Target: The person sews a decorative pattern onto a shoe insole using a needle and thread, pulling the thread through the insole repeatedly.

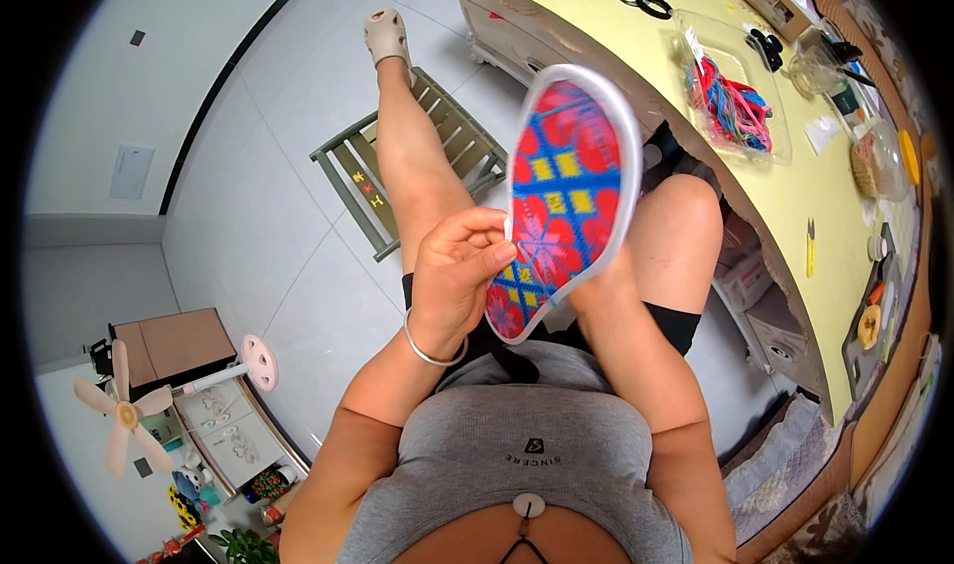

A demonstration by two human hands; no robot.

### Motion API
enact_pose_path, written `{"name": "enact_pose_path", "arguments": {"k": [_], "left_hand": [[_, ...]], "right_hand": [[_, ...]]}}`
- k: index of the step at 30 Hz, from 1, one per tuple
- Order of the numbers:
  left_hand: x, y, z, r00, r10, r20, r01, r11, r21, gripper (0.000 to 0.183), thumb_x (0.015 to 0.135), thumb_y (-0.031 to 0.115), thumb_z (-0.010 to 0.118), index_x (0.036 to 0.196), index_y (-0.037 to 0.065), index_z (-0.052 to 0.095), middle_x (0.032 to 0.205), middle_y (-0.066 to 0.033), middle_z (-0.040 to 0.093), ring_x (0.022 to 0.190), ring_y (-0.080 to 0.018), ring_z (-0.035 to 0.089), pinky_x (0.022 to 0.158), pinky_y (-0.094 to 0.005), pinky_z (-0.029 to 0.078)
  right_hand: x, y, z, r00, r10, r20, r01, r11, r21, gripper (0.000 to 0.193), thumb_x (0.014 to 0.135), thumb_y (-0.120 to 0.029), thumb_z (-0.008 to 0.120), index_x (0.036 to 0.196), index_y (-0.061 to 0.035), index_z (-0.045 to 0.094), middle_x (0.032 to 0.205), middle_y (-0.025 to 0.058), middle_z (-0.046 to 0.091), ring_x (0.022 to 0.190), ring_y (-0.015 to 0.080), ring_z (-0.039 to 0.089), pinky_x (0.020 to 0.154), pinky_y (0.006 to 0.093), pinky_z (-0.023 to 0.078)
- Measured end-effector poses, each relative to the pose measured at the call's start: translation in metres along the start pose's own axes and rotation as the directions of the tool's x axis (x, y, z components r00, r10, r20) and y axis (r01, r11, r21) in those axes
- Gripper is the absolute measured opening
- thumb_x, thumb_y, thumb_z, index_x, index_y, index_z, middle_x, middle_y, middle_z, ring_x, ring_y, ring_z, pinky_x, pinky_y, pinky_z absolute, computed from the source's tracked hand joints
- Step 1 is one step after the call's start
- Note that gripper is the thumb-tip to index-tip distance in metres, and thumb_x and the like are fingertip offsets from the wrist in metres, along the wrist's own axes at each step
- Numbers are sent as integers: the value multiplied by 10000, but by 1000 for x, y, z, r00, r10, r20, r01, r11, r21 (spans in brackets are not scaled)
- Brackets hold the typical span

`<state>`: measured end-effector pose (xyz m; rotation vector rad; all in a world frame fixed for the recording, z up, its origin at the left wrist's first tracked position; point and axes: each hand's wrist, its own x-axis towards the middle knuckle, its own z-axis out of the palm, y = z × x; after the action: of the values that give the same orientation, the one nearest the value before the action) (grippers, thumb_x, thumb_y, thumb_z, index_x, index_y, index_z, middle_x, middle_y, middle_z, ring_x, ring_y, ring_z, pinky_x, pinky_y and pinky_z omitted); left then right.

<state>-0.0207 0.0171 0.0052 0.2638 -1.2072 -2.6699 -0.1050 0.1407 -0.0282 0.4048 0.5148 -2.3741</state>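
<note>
An embroidered insole (561,191) is held up in front of me over my lap. Red flower shapes, blue bands and yellow blocks cover its face, and a pale white edging runs around it. My left hand (459,266) pinches its left edge between thumb and fingers. Behind the lower right part of the insole comes my right hand (602,284), only its wrist end showing; the sole hides its fingers. A silver bangle (434,348) circles my left wrist.
To the right, a yellow-covered table (755,201) carries a clear plastic tray (780,142) of coloured thread, a yellow-handled tool (810,249) and black hair ties (653,6). A slatted folding stool (363,201) stands by my outstretched left leg. A pink fan (125,412) is at lower left.
</note>
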Motion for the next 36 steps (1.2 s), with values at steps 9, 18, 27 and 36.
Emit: {"name": "enact_pose_path", "arguments": {"k": [9, 18, 27, 36], "left_hand": [[7, 16, -44, 993, -106, 55, 120, 899, -422, 253, 906, 154, 546, 1112, 8, 571, 785, -66, 573, 702, -158, 497, 705, -306, 425], [7, -9, -33, 936, -268, 227, 351, 676, -648, 432, 932, 419, 446, 1112, 64, 612, 680, -8, 494, 658, -138, 423, 671, -284, 375], [2, -5, -26, 946, -280, 165, 321, 721, -615, 411, 951, 375, 438, 1119, 39, 605, 670, -48, 509, 647, -165, 462, 634, -278, 402], [2, -5, -24, 944, -307, 119, 318, 754, -575, 402, 952, 373, 448, 1112, 40, 606, 663, -53, 524, 632, -171, 466, 631, -273, 440]], "right_hand": [[-5, -127, -23, 893, -447, 57, 426, 879, 215, 54, 921, -39, 496, 922, 15, 496, 779, 51, 492, 541, 96, 385, 441, 221, 345], [-29, -20, 31, 676, -547, 494, 622, 65, -780, 58, 845, -65, 616, 894, -35, 627, 774, 25, 605, 643, 116, 535, 619, 232, 438], [-19, 2, 38, 385, -316, 867, 756, -431, -492, 101, 734, -86, 672, 818, -85, 618, 683, 19, 547, 573, 222, 505, 511, 313, 413], [-17, 4, 37, 379, -331, 864, 762, -419, -494, 79, 751, -100, 675, 787, -92, 605, 660, 9, 528, 570, 205, 508, 502, 311, 412]]}}
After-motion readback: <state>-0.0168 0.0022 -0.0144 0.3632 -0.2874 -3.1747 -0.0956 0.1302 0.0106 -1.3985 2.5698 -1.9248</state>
